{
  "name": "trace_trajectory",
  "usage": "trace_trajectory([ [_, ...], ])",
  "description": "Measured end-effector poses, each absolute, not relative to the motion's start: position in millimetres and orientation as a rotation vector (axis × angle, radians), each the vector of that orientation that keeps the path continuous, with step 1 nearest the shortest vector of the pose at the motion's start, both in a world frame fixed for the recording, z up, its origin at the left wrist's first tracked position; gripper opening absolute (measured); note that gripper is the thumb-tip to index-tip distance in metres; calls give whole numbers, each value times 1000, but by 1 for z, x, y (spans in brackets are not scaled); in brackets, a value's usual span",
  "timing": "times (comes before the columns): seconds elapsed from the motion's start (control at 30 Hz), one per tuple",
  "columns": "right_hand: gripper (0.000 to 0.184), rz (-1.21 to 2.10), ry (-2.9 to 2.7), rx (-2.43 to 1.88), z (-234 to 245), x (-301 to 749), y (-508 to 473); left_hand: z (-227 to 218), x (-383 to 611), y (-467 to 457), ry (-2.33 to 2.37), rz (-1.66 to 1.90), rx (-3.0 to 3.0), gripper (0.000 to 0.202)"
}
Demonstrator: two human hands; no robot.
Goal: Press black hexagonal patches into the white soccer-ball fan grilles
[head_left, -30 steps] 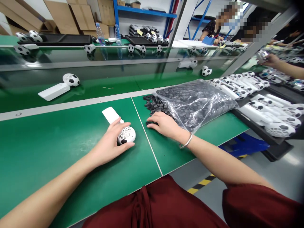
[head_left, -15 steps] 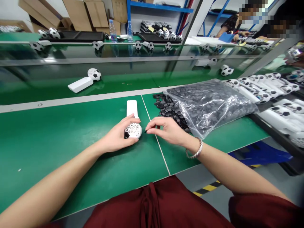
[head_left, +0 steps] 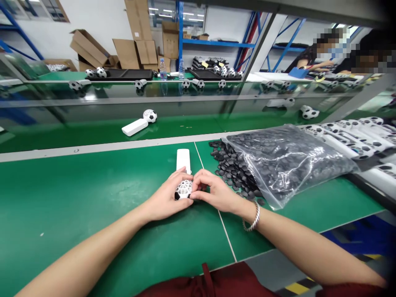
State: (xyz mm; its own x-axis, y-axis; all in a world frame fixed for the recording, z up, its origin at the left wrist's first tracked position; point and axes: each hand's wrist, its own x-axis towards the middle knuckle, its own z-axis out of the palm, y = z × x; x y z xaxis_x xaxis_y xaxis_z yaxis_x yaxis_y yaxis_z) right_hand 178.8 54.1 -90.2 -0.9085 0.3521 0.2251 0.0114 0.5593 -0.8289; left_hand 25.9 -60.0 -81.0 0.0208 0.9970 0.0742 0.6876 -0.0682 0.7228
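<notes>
On the green table lies a white device (head_left: 183,159) with a flat handle pointing away from me and a round soccer-ball head (head_left: 185,189) with an openwork grille. My left hand (head_left: 168,196) wraps around the left side of that head, with a black patch showing near the thumb. My right hand (head_left: 213,192), with a silver bracelet at the wrist, pinches at the head's right edge; its fingertips hide the small black piece seen between them earlier. Loose black pieces (head_left: 233,169) spill from a clear plastic bag (head_left: 293,161) just beyond my right hand.
Another soccer-ball device (head_left: 136,126) lies on the green strip behind the table's pale edge (head_left: 93,150). Trays of white ball shells (head_left: 355,136) stand at the right. Farther back are bottles (head_left: 163,69), cardboard boxes (head_left: 125,53) and people at work at the upper right.
My right hand has moved left, bringing its pinched black piece up to the ball head. My left hand still holds the head. The camera view has tilted upward.
</notes>
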Motion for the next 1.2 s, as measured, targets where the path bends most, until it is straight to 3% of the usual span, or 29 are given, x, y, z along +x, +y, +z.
trace_trajectory([
  [0.77,17,1575,-2254,-474,-86,180,77,-87,23,-54,1659,785,1845,44],
  [0.97,7,777,-2340,-850,-78,227,121,-91,20,-53,1878,779,1758,56],
  [1.2,13,380,-2846,-657,-91,234,107,-79,7,-56,1874,671,1662,52],
])
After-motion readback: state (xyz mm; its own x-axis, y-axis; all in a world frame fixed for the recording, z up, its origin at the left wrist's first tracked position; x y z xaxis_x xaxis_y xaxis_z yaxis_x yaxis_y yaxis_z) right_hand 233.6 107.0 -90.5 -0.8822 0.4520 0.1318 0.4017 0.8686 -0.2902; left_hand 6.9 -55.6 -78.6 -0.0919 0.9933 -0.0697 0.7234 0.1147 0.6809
